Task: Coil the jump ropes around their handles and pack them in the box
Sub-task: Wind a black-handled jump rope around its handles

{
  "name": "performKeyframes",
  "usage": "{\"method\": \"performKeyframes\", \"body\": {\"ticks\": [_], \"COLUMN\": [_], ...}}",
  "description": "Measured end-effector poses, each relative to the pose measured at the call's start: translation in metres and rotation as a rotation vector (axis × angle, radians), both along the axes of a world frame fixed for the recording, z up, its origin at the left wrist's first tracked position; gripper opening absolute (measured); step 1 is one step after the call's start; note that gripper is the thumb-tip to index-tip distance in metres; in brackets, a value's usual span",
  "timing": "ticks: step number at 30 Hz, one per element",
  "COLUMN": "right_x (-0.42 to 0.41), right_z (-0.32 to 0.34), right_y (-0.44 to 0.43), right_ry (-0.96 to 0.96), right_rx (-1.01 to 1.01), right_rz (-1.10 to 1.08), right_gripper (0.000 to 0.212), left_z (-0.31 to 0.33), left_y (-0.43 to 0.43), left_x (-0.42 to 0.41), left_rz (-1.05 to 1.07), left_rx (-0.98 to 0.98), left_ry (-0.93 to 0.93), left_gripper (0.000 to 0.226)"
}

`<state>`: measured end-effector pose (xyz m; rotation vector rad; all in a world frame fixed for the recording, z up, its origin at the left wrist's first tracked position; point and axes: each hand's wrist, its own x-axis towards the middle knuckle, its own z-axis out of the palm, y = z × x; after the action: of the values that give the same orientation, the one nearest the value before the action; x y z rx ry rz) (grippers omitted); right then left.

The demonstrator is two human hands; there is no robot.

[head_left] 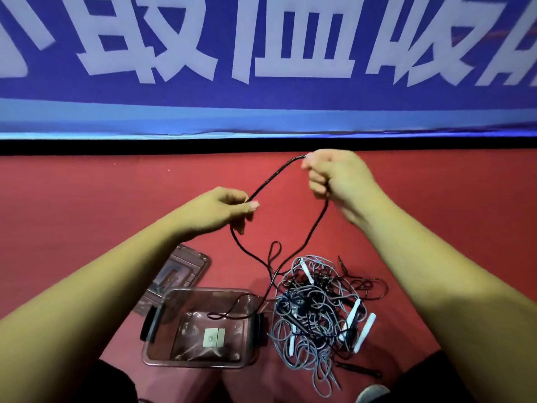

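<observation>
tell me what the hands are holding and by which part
Both hold one black jump rope by its cord: the left hand pinches it, the right hand grips it farther along. No handle shows in either hand.

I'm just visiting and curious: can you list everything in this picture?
banner: one, blue with white characters, along the back.
floor: one, red, under everything.
box: one, clear with black latches, open, low centre.
lid: one, clear, behind the box to its left.
rope pile: one tangle, grey and black, right of the box.
handles: several, white, in the rope pile.
black rope: one, black, held up above the rope pile.
left hand: one, pinches the black rope.
right hand: one, grips the black rope.
</observation>
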<state>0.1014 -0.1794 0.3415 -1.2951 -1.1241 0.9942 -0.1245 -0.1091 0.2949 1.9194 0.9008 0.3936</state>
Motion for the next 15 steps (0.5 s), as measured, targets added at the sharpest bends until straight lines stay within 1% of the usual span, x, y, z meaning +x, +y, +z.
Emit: {"method": "performKeyframes", "body": {"ticks": [1,2,3,4,5,6,7,8,10,11,12,13,15], "right_x": [0.012,0.025,0.037,0.047,0.051,0.052,0.048,0.04,0.022,0.013,0.003,-0.009,-0.027], "right_z": [0.003,0.003,-0.002,-0.008,-0.014,-0.018,-0.021,-0.019,-0.013,-0.012,-0.011,-0.011,-0.015], "right_y": [0.004,0.005,0.005,0.004,0.002,0.001,0.0,-0.002,-0.004,-0.004,-0.006,-0.008,-0.013], "right_ry": [0.107,0.114,0.007,-0.188,-0.392,-0.542,-0.622,-0.637,-0.616,-0.675,-0.741,-0.757,-0.656], "right_rx": [-0.021,-0.054,-0.1,-0.166,-0.235,-0.286,-0.326,-0.372,-0.439,-0.429,-0.388,-0.317,-0.199], "right_rz": [-0.095,-0.173,-0.227,-0.257,-0.252,-0.214,-0.169,-0.14,-0.132,-0.126,-0.107,-0.076,0.062], "right_gripper": [0.027,0.029,0.03,0.03,0.032,0.037,0.045,0.058,0.082,0.086,0.084,0.076,0.05], "left_z": [-0.009,-0.017,-0.023,-0.027,-0.028,-0.025,-0.02,-0.013,0.0,0.005,0.009,0.011,0.013], "left_y": [0.003,0.004,0.004,0.006,0.008,0.009,0.009,0.007,-0.001,-0.007,-0.013,-0.016,-0.018], "left_x": [-0.005,-0.009,-0.011,-0.012,-0.012,-0.01,-0.008,-0.006,0.001,0.005,0.009,0.013,0.02], "left_rz": [-0.047,-0.065,-0.046,0.01,0.09,0.159,0.193,0.194,0.123,0.079,0.038,-0.002,-0.043], "left_rx": [-0.045,-0.087,-0.119,-0.143,-0.176,-0.202,-0.201,-0.167,-0.05,-0.007,0.01,0.017,0.046], "left_ry": [0.102,0.166,0.173,0.123,0.025,-0.079,-0.152,-0.172,-0.157,-0.155,-0.156,-0.162,-0.159], "left_gripper": [0.025,0.022,0.021,0.021,0.022,0.022,0.021,0.021,0.022,0.022,0.023,0.023,0.022]}}
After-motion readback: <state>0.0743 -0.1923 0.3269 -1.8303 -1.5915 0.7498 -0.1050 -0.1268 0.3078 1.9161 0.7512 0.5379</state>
